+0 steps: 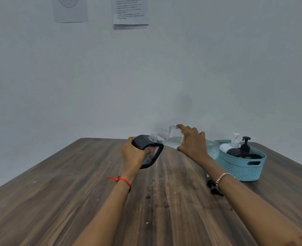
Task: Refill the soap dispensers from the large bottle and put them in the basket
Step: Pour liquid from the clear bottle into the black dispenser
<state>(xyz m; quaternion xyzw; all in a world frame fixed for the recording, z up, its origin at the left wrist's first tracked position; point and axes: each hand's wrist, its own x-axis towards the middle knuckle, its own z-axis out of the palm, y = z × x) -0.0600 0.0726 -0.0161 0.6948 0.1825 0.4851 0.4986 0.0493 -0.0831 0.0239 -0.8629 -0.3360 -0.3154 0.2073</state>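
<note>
My left hand (132, 155) grips a black soap dispenser (147, 150) with a clear threaded neck and no pump, tilted to the right above the table. My right hand (193, 141) holds the large clear bottle (171, 136), tipped left so its open threaded mouth sits just above and right of the dispenser's neck. Clear liquid lies low in the bottle. A teal woven basket (242, 167) at the right holds a white pump dispenser (232, 143) and a black pump dispenser (244, 150).
A black pump head (213, 187) lies on the wooden table (75, 192), partly under my right forearm. The table's far edge meets a grey wall with two paper notices (130, 13).
</note>
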